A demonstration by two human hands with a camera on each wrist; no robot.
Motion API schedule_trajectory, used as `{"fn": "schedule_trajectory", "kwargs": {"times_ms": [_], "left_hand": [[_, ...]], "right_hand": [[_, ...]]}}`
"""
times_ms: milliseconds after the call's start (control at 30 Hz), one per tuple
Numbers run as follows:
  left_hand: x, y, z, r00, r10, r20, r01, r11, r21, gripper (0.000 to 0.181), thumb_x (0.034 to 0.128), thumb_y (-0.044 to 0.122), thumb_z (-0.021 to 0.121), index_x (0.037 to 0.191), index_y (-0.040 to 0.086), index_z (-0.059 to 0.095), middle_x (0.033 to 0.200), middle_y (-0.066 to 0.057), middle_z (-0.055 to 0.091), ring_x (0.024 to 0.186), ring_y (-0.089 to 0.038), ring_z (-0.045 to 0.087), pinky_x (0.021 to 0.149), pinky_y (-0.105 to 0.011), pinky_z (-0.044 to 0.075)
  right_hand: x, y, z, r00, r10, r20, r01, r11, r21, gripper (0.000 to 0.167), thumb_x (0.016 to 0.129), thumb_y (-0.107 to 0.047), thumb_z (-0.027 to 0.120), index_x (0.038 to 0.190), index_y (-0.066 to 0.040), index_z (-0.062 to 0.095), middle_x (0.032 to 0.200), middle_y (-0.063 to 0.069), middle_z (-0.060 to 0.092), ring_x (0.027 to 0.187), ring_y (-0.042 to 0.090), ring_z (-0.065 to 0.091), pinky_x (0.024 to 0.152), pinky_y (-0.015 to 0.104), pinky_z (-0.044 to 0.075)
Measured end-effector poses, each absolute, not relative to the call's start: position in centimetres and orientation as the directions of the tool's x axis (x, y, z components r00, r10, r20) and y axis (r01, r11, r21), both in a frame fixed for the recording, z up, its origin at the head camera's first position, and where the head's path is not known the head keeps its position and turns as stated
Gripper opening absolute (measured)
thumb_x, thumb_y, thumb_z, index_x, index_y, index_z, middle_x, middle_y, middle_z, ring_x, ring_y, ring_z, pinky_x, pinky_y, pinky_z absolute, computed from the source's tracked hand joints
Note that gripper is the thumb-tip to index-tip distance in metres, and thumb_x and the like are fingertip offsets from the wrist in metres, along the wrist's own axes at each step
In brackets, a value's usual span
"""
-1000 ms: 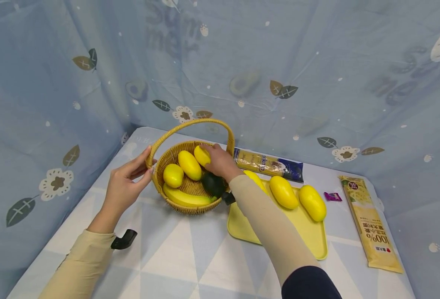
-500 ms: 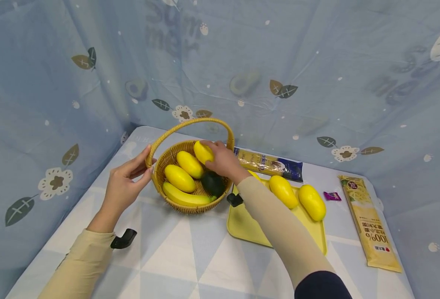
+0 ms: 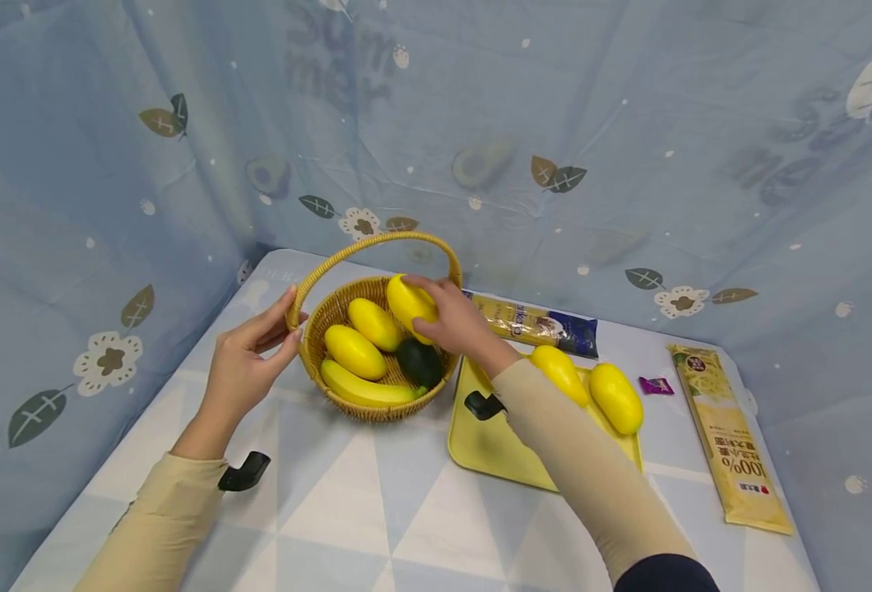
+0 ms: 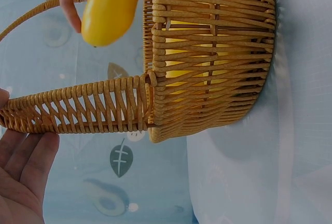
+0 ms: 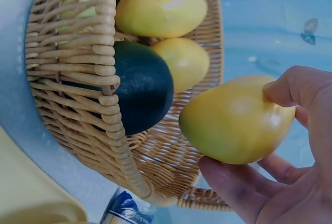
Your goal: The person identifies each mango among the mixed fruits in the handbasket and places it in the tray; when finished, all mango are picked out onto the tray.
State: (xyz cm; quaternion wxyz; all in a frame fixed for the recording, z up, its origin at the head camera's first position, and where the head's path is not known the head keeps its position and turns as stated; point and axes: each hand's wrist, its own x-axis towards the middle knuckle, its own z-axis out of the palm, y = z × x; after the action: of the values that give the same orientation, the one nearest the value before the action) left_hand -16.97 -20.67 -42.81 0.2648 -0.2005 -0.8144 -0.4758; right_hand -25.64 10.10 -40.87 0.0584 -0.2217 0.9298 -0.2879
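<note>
My left hand [image 3: 242, 366] pinches the left side of the wicker basket's handle [image 3: 332, 261] between thumb and fingers. In my right hand [image 3: 461, 325] a yellow mango [image 3: 409, 304] is held above the right rear of the basket [image 3: 377, 413]. The right wrist view shows thumb and fingers around that mango [image 5: 233, 123], apart from the other fruit. Inside the basket lie two more mangoes, one nearer [image 3: 354, 352] and one farther back [image 3: 374, 323]. A banana [image 3: 365, 390] lies along the front, and a dark green avocado-like fruit [image 3: 419, 364] sits at the right.
A yellow tray [image 3: 491, 452] right of the basket bears mangoes [image 3: 615, 399], partly hidden by my right forearm. Behind it lies a blue-ended pasta packet [image 3: 532, 322]. Farther right are a small purple wrapped sweet [image 3: 656, 386] and a long yellow pasta packet [image 3: 732, 440]. Curtains [image 3: 436, 123] enclose the table.
My right hand has raised its mango and drawn it slightly right. The nearer left mango in the basket has rolled to lie lengthwise. My left hand keeps its place on the handle.
</note>
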Motion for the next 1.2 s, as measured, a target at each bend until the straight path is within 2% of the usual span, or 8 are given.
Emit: {"fn": "schedule_trajectory", "kwargs": {"times_ms": [200,267,400,533,733,933,1200], "left_hand": [[-16.9,-20.7,-42.7,-0.777,0.073,0.625,0.581,0.466,0.667,0.070,0.0840,-0.015,0.073,0.145,0.014,0.057,0.115,-0.017,0.074,0.106,0.008,0.063,0.087,-0.012,0.054],[-16.9,-20.6,-42.7,-0.778,0.074,0.624,0.580,0.467,0.668,0.070,0.0843,-0.015,0.073,0.146,0.014,0.057,0.115,-0.017,0.074,0.106,0.008,0.063,0.087,-0.012,0.054],[-16.9,-20.6,-42.7,-0.781,0.072,0.620,0.576,0.465,0.672,0.070,0.0854,-0.014,0.072,0.146,0.016,0.056,0.116,-0.017,0.073,0.106,0.008,0.063,0.087,-0.013,0.054],[-17.0,-20.7,-42.8,-0.781,0.078,0.620,0.579,0.465,0.670,0.071,0.0849,-0.016,0.072,0.147,0.016,0.055,0.116,-0.019,0.073,0.106,0.008,0.063,0.088,-0.013,0.054],[-17.0,-20.7,-42.9,-0.773,0.089,0.628,0.592,0.454,0.666,0.072,0.0841,-0.018,0.071,0.147,0.015,0.055,0.116,-0.021,0.072,0.106,0.008,0.064,0.088,-0.014,0.054],[-16.9,-20.5,-42.7,-0.778,0.081,0.624,0.584,0.461,0.669,0.072,0.0843,-0.016,0.072,0.146,0.016,0.056,0.115,-0.019,0.073,0.105,0.009,0.063,0.087,-0.012,0.054],[-16.9,-20.5,-42.6,-0.779,0.074,0.622,0.580,0.462,0.671,0.071,0.0840,-0.016,0.073,0.146,0.015,0.057,0.113,-0.020,0.073,0.105,0.010,0.063,0.086,-0.010,0.053]], "right_hand": [[-24.1,11.4,-40.0,-0.885,-0.466,0.018,-0.379,0.696,-0.610,0.064,0.098,-0.031,0.065,0.156,-0.037,0.039,0.136,0.011,0.049,0.099,0.027,0.055,0.083,0.044,0.051],[-23.6,11.9,-39.8,-0.879,-0.477,0.011,-0.378,0.681,-0.627,0.065,0.098,-0.031,0.065,0.157,-0.036,0.038,0.143,0.011,0.047,0.107,0.027,0.054,0.090,0.045,0.051],[-22.4,13.1,-39.7,-0.874,-0.487,0.003,-0.367,0.654,-0.661,0.065,0.098,-0.030,0.066,0.157,-0.037,0.038,0.147,0.006,0.046,0.117,0.026,0.054,0.097,0.047,0.052],[-21.1,14.6,-39.9,-0.877,-0.481,0.012,-0.362,0.643,-0.675,0.065,0.098,-0.029,0.067,0.156,-0.038,0.039,0.153,0.003,0.044,0.124,0.030,0.055,0.102,0.050,0.052],[-19.1,17.1,-40.4,-0.892,-0.453,0.003,-0.322,0.630,-0.707,0.064,0.098,-0.026,0.068,0.155,-0.036,0.041,0.160,0.000,0.038,0.129,0.031,0.053,0.099,0.048,0.056],[-16.8,19.7,-41.3,-0.926,-0.374,-0.057,-0.212,0.636,-0.742,0.066,0.097,-0.027,0.070,0.155,-0.040,0.040,0.157,0.000,0.040,0.118,0.034,0.057,0.088,0.042,0.061],[-14.2,22.2,-44.3,-0.950,-0.289,-0.115,-0.117,0.675,-0.729,0.065,0.096,-0.031,0.072,0.153,-0.040,0.043,0.151,0.004,0.048,0.113,0.032,0.059,0.088,0.042,0.060]]}}
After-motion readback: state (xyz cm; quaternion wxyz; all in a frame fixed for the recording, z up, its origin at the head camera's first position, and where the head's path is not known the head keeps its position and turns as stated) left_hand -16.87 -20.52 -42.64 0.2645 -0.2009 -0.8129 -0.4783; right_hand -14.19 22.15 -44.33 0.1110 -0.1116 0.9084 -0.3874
